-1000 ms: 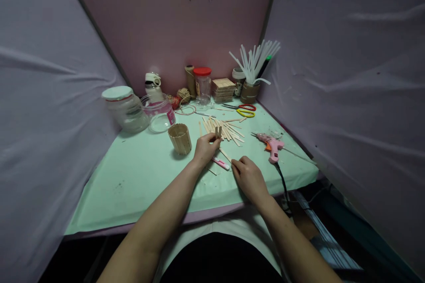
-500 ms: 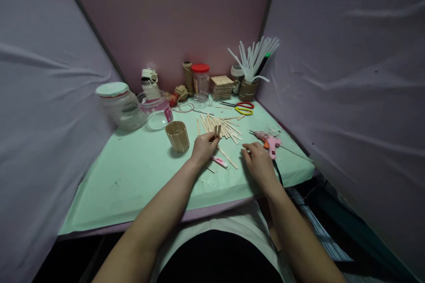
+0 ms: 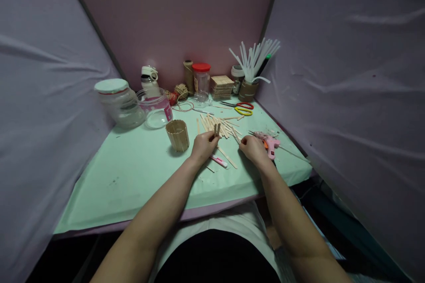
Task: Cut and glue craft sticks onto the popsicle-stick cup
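Two short wooden craft sticks [image 3: 217,129] stick up from my left hand [image 3: 203,146], whose fingers are pinched around them. My right hand [image 3: 253,149] is closed on the near end of a craft stick [image 3: 235,134] at the right edge of the loose pile. That pile of craft sticks [image 3: 215,124] lies spread just beyond both hands. A pink and white pen [image 3: 219,161] and a single craft stick [image 3: 227,157] rest between my hands. Left of my left hand stands a small round cup made of sticks [image 3: 178,136].
A pink glue gun [image 3: 272,145] lies right of my right hand, its cord trailing off. Scissors [image 3: 245,107] with red and yellow handles lie behind the pile. Jars [image 3: 113,104], twine [image 3: 181,91], stacked stick squares [image 3: 222,87] and a holder of white glue sticks [image 3: 248,90] line the back.
My right hand has moved slightly left and closed on a craft stick from the pile's edge. My left hand still holds its two sticks in nearly the same place.
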`<state>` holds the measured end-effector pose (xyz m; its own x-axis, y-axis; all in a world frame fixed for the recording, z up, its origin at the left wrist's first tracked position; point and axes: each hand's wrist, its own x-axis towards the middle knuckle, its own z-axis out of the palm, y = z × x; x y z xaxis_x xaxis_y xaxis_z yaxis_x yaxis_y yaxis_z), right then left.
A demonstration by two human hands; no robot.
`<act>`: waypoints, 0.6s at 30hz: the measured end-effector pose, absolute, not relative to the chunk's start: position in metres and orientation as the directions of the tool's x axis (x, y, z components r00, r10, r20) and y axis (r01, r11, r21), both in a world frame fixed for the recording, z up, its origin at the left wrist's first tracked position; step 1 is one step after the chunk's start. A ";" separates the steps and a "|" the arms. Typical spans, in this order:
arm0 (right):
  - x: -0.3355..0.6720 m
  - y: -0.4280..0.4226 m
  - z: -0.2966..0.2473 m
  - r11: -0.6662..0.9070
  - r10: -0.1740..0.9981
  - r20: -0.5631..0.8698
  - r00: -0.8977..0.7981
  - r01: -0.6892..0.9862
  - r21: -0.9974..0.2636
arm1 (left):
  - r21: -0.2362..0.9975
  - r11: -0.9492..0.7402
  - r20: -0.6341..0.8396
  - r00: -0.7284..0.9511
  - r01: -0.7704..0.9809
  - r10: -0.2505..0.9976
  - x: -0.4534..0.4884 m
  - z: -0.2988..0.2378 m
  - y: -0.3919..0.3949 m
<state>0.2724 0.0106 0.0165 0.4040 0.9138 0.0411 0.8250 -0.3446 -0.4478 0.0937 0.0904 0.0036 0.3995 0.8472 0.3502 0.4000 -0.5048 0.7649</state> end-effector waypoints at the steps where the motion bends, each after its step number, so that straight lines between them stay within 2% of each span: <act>1: 0.276 0.000 0.018 -0.322 0.920 0.045 0.390 0.815 -0.482 | 0.769 -0.501 0.348 0.398 0.397 0.849 0.094 0.004 0.090; 3: 0.283 -0.023 0.018 -0.250 0.944 0.044 0.327 0.794 -0.554 | 0.777 -0.494 0.343 0.395 0.391 0.852 0.093 0.003 0.091; 5: 0.288 -0.043 0.016 -0.122 0.980 0.036 0.194 0.741 -0.660 | 0.784 -0.488 0.340 0.392 0.384 0.855 0.094 0.003 0.091; 7: 0.290 -0.058 0.011 0.004 0.997 0.048 0.056 0.603 -0.798 | 0.791 -0.483 0.335 0.395 0.375 0.855 0.094 0.003 0.091; 9: 0.289 -0.064 0.005 0.048 0.998 0.056 0.004 0.479 -0.877 | 0.795 -0.482 0.333 0.400 0.369 0.854 0.094 0.004 0.091; 12: 0.282 -0.063 0.000 0.054 0.998 0.067 0.014 0.436 -0.898 | 0.793 -0.485 0.335 0.402 0.367 0.852 0.094 0.004 0.091; 18: 0.269 -0.054 0.004 0.068 0.995 0.092 0.026 0.485 -0.872 | 0.800 -0.477 0.326 0.403 0.364 0.855 0.094 0.002 0.092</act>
